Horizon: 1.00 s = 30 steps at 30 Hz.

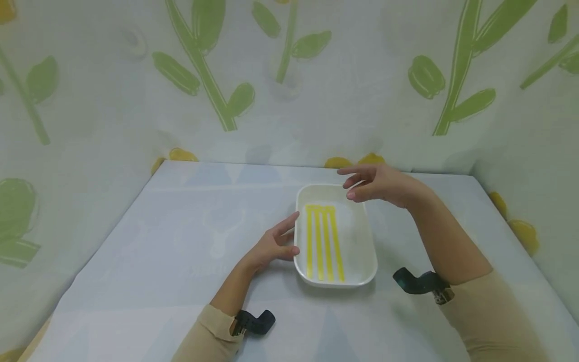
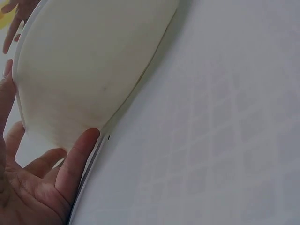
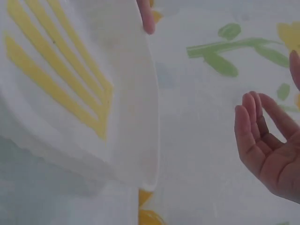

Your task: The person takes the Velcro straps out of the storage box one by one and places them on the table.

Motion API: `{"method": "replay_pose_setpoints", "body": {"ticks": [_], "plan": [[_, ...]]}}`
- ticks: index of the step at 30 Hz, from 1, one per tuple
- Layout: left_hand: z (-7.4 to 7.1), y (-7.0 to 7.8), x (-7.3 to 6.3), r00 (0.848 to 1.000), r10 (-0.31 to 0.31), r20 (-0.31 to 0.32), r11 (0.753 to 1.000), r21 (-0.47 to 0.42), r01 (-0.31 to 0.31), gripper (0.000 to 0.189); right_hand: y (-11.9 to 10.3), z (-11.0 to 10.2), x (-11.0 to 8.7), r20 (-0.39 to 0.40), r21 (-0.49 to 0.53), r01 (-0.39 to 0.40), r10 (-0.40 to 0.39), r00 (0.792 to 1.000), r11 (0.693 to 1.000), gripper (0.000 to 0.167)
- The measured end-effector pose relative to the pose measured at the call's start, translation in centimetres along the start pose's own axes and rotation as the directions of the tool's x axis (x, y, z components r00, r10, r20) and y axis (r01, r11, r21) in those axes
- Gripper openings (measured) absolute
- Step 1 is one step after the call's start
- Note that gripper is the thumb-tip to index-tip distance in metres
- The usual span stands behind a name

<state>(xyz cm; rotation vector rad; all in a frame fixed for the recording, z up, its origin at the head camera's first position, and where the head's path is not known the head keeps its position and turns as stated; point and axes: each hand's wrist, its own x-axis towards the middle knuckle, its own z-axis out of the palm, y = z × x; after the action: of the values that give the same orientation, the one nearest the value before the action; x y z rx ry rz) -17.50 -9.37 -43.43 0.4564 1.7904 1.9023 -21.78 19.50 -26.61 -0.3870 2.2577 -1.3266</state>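
Note:
A white rectangular tray (image 1: 357, 241) with rounded corners stands on the table. Flat yellow strips (image 1: 319, 246) lie lengthwise on its bottom, side by side, and meet a short yellow band at the far end. My left hand (image 1: 276, 241) is at the tray's left side. In the left wrist view, its spread fingertips and thumb touch the outer wall of the tray (image 2: 93, 61). Over the far right corner hovers my right hand (image 1: 377, 185), its fingers loosely bent. The right wrist view shows that hand (image 3: 272, 145) apart from the tray with nothing in it.
The tray stands on a pale table (image 1: 181, 241) with a faint pattern. Behind and beside it hangs a white cloth (image 1: 339, 100) printed with green stems and yellow flowers. Both wrists carry black camera mounts, the left one (image 1: 255, 322) and the right one (image 1: 418, 281).

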Motion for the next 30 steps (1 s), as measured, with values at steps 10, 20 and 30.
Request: {"method": "replay_pose_setpoints", "body": {"ticks": [10,20,30], "plan": [[0.1,-0.4,0.0,1.000,-0.019,0.015,0.999,0.030,0.019,0.095,2.2,0.8,5.1,-0.001,0.144,-0.073,0.073,0.997,0.987,0.063],[0.1,-0.8,-0.4,0.999,0.008,0.051,1.000,0.023,-0.009,0.096,4.2,3.6,8.2,0.067,0.000,-0.172,0.171,0.983,0.985,0.061],[0.3,-0.3,-0.2,0.998,0.032,0.051,0.999,0.041,-0.034,0.096,6.4,5.8,10.7,-0.001,-0.147,-0.139,0.140,0.990,0.979,0.064]]}}
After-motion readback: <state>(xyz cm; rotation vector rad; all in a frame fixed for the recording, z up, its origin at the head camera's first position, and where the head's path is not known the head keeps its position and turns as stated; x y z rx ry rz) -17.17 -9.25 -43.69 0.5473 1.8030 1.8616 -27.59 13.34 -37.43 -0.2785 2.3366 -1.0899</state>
